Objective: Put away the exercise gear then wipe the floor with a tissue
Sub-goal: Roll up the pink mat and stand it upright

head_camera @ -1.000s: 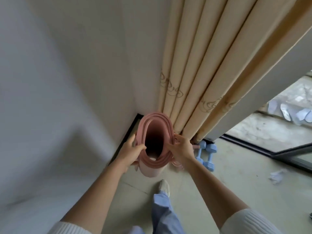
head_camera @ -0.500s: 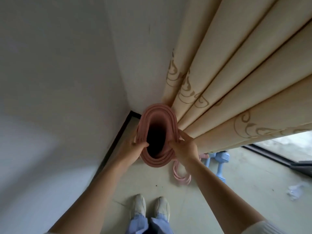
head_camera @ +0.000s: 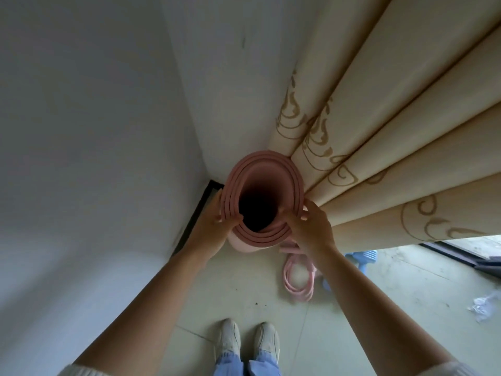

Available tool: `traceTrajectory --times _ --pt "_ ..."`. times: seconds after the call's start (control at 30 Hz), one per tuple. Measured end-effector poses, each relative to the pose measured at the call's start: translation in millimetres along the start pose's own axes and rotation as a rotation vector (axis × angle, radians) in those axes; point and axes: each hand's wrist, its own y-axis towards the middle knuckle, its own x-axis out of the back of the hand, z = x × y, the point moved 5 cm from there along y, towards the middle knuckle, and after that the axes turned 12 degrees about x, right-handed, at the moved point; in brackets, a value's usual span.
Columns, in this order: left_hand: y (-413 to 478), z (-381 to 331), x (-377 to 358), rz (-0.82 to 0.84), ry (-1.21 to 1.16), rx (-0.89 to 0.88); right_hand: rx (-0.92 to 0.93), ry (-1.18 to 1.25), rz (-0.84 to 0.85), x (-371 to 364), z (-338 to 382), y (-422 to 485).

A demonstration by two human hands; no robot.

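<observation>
A rolled pink exercise mat [head_camera: 271, 169] stands upright in the room corner, its open top end facing me. My left hand [head_camera: 214, 226] grips the roll's left rim with the thumb hooked inside. On the right rim my right hand [head_camera: 309, 226] holds it the same way. A coiled pink rope [head_camera: 298, 278] lies on the floor just right of the mat. Blue dumbbells [head_camera: 363, 257] sit behind my right forearm, partly hidden. A crumpled tissue [head_camera: 485, 308] lies on the floor at the far right.
White walls [head_camera: 95, 131] meet at the corner behind the mat, with a black skirting [head_camera: 195, 215] along the floor. A beige curtain [head_camera: 393, 131] hangs close on the right, touching the mat. My two shoes [head_camera: 249, 340] stand on the greenish tiles below.
I have stepped closer and now look straight down over the mat, which stands more upright and deeper in the corner. Both hands keep their grip on its rim.
</observation>
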Motion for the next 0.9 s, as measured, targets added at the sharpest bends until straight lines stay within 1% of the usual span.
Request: traceTrajectory --times 0.17,0.33,0.47,0.6,0.67,0.73,0.9 --pt "-3 12 1 -0.094 -0.030 0.045 -0.026 -0.060 -0.014 2 2 -12" --pt "-12 16 -2 -0.101 -0.042 0.076 -0.004 -0.131 -0.012 3 7 -20" --pt "-25 9 0 -0.089 -0.019 0.095 0.103 -0.290 -0.030 9 21 -27" --pt "-42 17 12 -0.177 0.056 0.114 0.293 -0.503 -0.025 7 46 -48" --pt "-58 25 18 -0.236 0.160 0.118 0.391 -0.573 0.021 1 58 -63" --pt "-83 35 21 -0.306 0.207 0.129 0.464 -0.652 0.123 -9 65 -80" --pt "-174 62 19 -0.509 0.323 0.078 0.680 -0.790 0.326 -24 74 -149"
